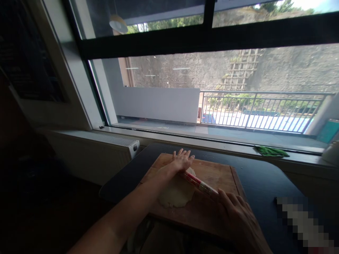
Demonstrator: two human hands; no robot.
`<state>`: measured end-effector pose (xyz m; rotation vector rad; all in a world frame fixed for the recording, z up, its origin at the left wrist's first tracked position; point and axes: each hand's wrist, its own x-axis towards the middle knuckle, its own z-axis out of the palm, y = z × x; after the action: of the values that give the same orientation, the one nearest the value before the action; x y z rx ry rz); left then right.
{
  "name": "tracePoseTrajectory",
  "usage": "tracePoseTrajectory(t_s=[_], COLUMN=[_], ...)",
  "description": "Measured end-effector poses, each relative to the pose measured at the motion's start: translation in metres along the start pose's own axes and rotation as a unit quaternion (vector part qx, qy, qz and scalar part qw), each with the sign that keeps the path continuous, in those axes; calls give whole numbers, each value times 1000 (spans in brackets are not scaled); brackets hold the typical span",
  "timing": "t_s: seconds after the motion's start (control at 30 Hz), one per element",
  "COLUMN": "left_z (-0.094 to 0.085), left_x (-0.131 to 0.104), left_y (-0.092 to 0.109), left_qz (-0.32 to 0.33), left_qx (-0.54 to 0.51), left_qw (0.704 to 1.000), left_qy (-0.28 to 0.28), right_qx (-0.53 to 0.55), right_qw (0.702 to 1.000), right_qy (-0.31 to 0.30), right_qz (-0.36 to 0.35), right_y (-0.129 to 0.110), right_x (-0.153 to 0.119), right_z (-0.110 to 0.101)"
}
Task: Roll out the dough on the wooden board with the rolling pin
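A flat, pale sheet of dough (177,193) with an uneven edge lies on the left part of a wooden board (217,173). Across the dough's right side runs a red, patterned rolling pin (200,184), slanting down to the right. My left hand (183,160) rests over its far end, fingers spread and pointing away from me. The palm hides that end of the pin. My right hand (234,208) is wrapped round the near end, at the board's right side. My left forearm covers part of the dough.
The board lies on a dark table (261,180) beneath a wide window. A green cloth (272,151) is on the sill at the right. A radiator (97,151) stands left of the table. Something blurred by pixels (302,222) is at the lower right.
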<state>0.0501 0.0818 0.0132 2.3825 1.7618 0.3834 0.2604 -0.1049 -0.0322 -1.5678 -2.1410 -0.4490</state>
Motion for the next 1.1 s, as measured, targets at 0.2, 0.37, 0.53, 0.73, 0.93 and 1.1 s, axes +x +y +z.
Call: tracePoseTrajectory(t_s=[0.2, 0.37, 0.53, 0.73, 0.93, 1.1], left_z=[-12, -17, -6, -3, -12, -16], left_x=[-81, -87, -18, 6, -71, -91], left_y=[-33, -33, -3, 10, -23, -32], left_qz=[69, 60, -8, -25, 30, 50], left_qx=[67, 69, -7, -27, 59, 112], left_qw=[995, 995, 999, 999, 998, 992], left_qy=[-18, -34, -43, -7, -5, -14], right_qx=[51, 52, 20, 11, 64, 69], right_qw=[998, 998, 999, 1000, 997, 997], right_qy=[-19, -28, -25, 3, -25, -30], right_qz=[-24, -25, 11, 19, -22, -34], right_y=[-22, -25, -7, 0, -16, -20], right_x=[-16, -15, -1, -2, -18, -18], right_z=[-15, -19, -10, -1, -11, -17])
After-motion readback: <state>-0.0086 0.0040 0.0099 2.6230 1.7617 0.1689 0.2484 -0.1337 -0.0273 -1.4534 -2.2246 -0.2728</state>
